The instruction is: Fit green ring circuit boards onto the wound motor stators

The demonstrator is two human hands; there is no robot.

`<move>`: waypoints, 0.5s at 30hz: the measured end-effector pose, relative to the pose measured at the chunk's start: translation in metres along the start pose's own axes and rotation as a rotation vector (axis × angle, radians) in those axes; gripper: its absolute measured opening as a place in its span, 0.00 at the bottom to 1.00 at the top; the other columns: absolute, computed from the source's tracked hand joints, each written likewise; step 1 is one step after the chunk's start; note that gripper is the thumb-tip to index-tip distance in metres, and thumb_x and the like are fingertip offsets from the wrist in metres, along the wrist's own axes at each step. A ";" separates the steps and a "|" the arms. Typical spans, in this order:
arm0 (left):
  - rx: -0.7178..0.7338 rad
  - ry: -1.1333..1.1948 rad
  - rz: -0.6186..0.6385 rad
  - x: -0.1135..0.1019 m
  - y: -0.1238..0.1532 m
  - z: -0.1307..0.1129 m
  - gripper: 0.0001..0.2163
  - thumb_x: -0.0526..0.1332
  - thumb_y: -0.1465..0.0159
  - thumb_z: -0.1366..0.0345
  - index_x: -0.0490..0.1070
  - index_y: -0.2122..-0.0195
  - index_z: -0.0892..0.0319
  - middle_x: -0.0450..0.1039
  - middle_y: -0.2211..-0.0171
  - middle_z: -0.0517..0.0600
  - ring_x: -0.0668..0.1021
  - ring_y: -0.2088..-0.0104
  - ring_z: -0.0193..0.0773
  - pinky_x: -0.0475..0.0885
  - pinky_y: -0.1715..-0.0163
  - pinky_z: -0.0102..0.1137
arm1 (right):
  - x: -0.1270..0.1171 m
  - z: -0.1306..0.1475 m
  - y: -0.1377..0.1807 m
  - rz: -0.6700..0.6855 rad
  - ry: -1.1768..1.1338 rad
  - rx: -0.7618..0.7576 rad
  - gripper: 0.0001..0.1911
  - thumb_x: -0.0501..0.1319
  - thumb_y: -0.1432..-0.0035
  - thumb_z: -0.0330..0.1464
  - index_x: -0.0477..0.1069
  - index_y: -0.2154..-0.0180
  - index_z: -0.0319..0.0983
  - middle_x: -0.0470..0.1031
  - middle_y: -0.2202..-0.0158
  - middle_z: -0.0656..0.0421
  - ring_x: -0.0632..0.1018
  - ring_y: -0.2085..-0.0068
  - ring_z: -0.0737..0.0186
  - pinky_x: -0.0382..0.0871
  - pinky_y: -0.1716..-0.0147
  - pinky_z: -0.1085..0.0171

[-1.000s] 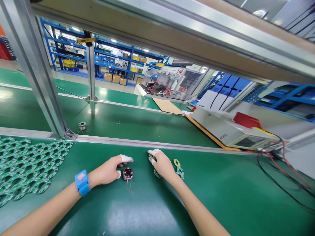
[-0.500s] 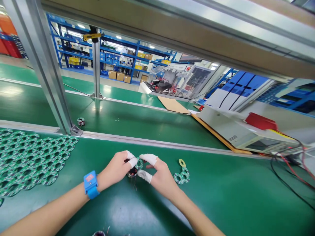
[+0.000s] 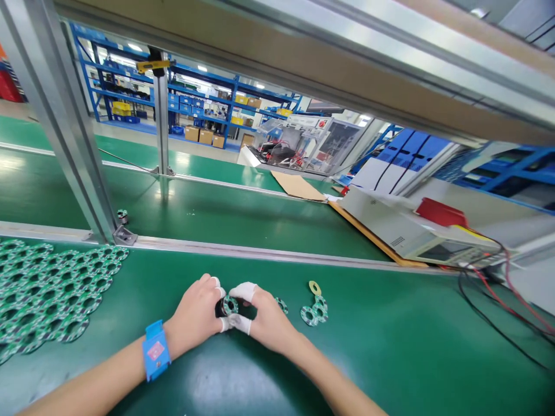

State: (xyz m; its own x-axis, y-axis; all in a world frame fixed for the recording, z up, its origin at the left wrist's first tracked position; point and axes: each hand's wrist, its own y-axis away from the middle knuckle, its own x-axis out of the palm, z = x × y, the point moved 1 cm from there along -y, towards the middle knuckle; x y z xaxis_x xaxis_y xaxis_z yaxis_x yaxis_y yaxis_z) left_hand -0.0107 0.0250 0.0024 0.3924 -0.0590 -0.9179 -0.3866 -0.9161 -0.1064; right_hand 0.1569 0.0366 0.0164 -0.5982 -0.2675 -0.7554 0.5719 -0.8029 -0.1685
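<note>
Your left hand (image 3: 197,315) has its grip closed on the small black round coil (image 3: 219,311) just above the green worktop (image 3: 390,346), and your right hand (image 3: 265,323) pinches the small green ring-shaped circuit board (image 3: 229,304) against its upturned face, so both parts sit squarely between your 2 hands

bench mat (image 3: 390,358) is deep green, wrist strap (image 3: 155,351) is bright blue with a red patch. Left of the strap the ring boards (image 3: 47,294) are green with pale speckles, right of it one yellow ring (image 3: 314,287).
</note>
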 end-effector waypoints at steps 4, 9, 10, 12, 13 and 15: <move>-0.005 -0.017 0.008 0.003 -0.001 0.001 0.09 0.63 0.46 0.59 0.70 0.72 0.61 0.68 0.69 0.51 0.68 0.64 0.43 0.62 0.66 0.34 | 0.003 0.003 0.005 -0.031 0.157 -0.009 0.17 0.66 0.50 0.33 0.71 0.57 0.38 0.74 0.59 0.52 0.73 0.58 0.55 0.69 0.58 0.57; -0.008 -0.019 0.018 0.003 -0.001 0.000 0.10 0.63 0.45 0.58 0.69 0.73 0.61 0.68 0.69 0.51 0.68 0.64 0.44 0.62 0.66 0.35 | 0.002 0.005 0.006 -0.027 0.227 0.018 0.18 0.65 0.50 0.32 0.71 0.55 0.38 0.74 0.59 0.52 0.74 0.58 0.55 0.69 0.59 0.59; -0.012 -0.020 0.019 0.003 -0.001 0.000 0.10 0.63 0.45 0.58 0.69 0.73 0.61 0.68 0.69 0.52 0.68 0.64 0.44 0.62 0.66 0.35 | 0.002 0.005 0.006 -0.019 0.246 0.024 0.17 0.65 0.49 0.31 0.71 0.55 0.38 0.74 0.59 0.52 0.74 0.58 0.55 0.69 0.59 0.59; -0.016 -0.028 0.020 0.002 -0.001 -0.001 0.10 0.63 0.46 0.59 0.69 0.73 0.60 0.68 0.69 0.52 0.68 0.64 0.44 0.62 0.66 0.35 | 0.001 0.007 0.006 -0.007 0.287 0.033 0.17 0.64 0.48 0.31 0.70 0.55 0.38 0.73 0.58 0.52 0.73 0.58 0.56 0.69 0.60 0.60; -0.017 -0.034 0.019 0.002 -0.001 -0.001 0.09 0.64 0.46 0.59 0.69 0.72 0.60 0.69 0.68 0.52 0.68 0.64 0.44 0.62 0.66 0.35 | 0.002 0.007 0.006 -0.004 0.303 0.032 0.17 0.63 0.48 0.31 0.70 0.55 0.38 0.73 0.58 0.53 0.73 0.59 0.56 0.69 0.60 0.60; -0.018 -0.046 0.023 0.002 -0.001 -0.001 0.09 0.64 0.46 0.59 0.69 0.72 0.60 0.69 0.69 0.51 0.69 0.64 0.44 0.62 0.66 0.34 | 0.002 0.007 0.007 0.003 0.326 0.023 0.16 0.63 0.47 0.30 0.70 0.55 0.39 0.73 0.58 0.53 0.73 0.59 0.57 0.68 0.61 0.61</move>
State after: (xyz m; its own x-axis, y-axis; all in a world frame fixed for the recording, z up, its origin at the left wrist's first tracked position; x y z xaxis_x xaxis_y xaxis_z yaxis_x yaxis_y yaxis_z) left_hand -0.0084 0.0251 0.0012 0.3448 -0.0621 -0.9366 -0.3799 -0.9217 -0.0787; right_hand 0.1557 0.0269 0.0183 -0.3829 -0.0883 -0.9196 0.5584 -0.8151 -0.1542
